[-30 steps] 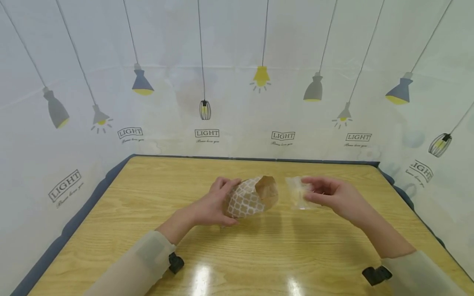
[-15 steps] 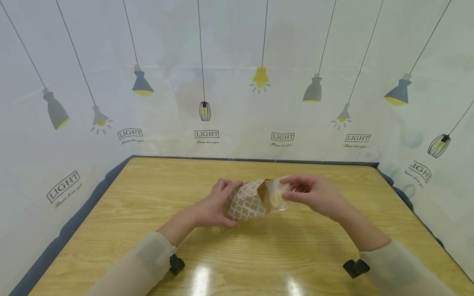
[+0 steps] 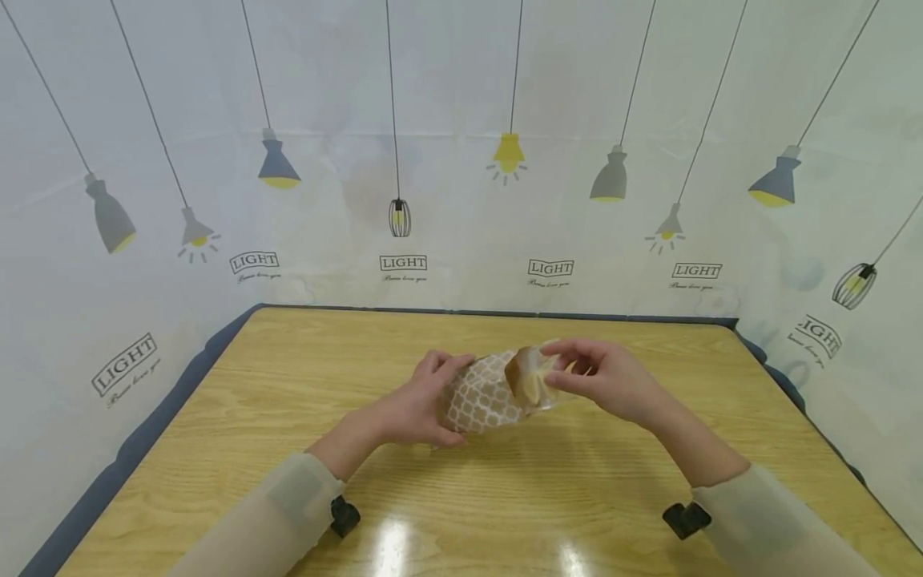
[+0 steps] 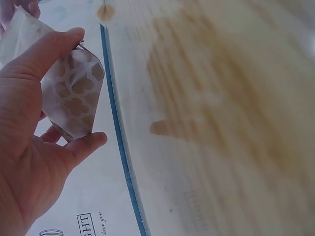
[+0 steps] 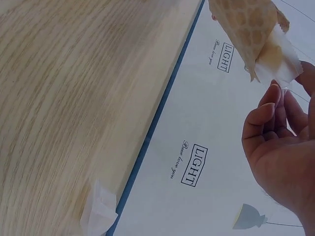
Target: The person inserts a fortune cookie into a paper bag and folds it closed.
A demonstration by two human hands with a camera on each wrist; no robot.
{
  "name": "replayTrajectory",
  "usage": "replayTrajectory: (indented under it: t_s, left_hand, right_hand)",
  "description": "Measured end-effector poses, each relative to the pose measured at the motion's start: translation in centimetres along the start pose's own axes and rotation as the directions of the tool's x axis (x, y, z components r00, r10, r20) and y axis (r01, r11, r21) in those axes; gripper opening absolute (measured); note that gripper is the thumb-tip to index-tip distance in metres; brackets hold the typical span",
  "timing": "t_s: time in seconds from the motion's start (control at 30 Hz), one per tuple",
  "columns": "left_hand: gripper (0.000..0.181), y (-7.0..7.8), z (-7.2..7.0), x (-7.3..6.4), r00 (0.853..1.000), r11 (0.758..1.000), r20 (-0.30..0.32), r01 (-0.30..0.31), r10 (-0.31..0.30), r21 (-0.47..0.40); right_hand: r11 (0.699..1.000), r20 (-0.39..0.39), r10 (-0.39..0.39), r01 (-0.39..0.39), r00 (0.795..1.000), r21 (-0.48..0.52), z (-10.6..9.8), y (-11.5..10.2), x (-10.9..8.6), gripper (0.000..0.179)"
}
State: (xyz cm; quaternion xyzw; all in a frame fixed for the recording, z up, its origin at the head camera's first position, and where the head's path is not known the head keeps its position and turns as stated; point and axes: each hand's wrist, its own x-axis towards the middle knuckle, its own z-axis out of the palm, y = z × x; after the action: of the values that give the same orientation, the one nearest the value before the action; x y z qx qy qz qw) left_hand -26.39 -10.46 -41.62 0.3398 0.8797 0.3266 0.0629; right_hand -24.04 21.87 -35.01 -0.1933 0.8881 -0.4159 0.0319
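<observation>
A brown paper bag (image 3: 481, 394) with a white lattice pattern lies on its side in the air above the table, its mouth turned right. My left hand (image 3: 413, 407) grips its closed end, thumb on one side and fingers on the other. At the mouth, a clear plastic packet (image 3: 532, 388) with something pale yellow inside is partly within the bag. My right hand (image 3: 609, 381) pinches the packet's outer end between thumb and fingertips. In the right wrist view the packet (image 5: 273, 59) shows beside the torn-looking bag edge. How deep it sits is hidden by the paper.
The wooden table (image 3: 288, 473) spreads under both hands, with a dark blue edging along its back. A pale sheet (image 3: 461, 176) printed with lamps stands behind it. In the right wrist view a whitish translucent piece (image 5: 100, 211) appears at the table's far edge; its kind is unclear.
My right hand has moved left with the plastic packet, from apart from the bag to partly inside its mouth. My left hand and the bag have stayed almost still.
</observation>
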Motion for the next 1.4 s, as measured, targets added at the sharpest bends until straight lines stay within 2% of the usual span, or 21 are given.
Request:
replayTrajectory:
  t_s: [0.17, 0.4, 0.67, 0.9, 1.0, 1.27, 1.4]
  left_hand:
    - [0.115, 0.0, 0.0, 0.0, 1.0, 1.0, -0.01, -0.014, 0.014, -0.01]
    - [0.116, -0.1, 0.0, 0.1, 1.0, 1.0, -0.023, -0.021, 0.02, -0.009]
    - [0.116, -0.1, 0.0, 0.1, 1.0, 1.0, -0.012, 0.004, -0.004, -0.024]
    - [0.115, 0.1, 0.1, 0.1, 1.0, 0.999, -0.009, -0.002, 0.001, -0.034]
    - [0.115, 0.3, 0.1, 0.1, 1.0, 0.999, -0.003, 0.009, -0.009, -0.046]
    - [0.118, 0.3, 0.1, 0.1, 1.0, 1.0, -0.013, 0.021, -0.021, -0.006]
    - [0.117, 0.2, 0.0, 0.0, 0.999, 1.0, -0.022, 0.031, -0.031, -0.002]
  right_hand:
    - [0.999, -0.004, -0.031, 0.031, 1.0, -0.021, 0.3, 0.0, 0.1, 0.036]
    - [1.0, 0.005, -0.018, 0.018, 1.0, -0.016, 0.3, 0.0, -0.2, 0.043]
    - [1.0, 0.008, -0.021, 0.021, 1.0, 0.001, -0.1, 0.0, -0.6, 0.036]
    - [0.998, 0.005, -0.059, 0.06, 0.998, -0.032, 0.8, 0.5, -0.3, 0.033]
    - [0.997, 0.008, -0.072, 0.072, 0.997, -0.016, 1.2, 0.6, -0.2, 0.033]
    - [1.0, -0.042, 0.003, -0.002, 0.999, 0.02, 1.6, 0.5, -0.5, 0.047]
    - [1.0, -0.066, -0.001, 0.003, 0.998, 0.023, 1.5, 0.3, -0.5, 0.049]
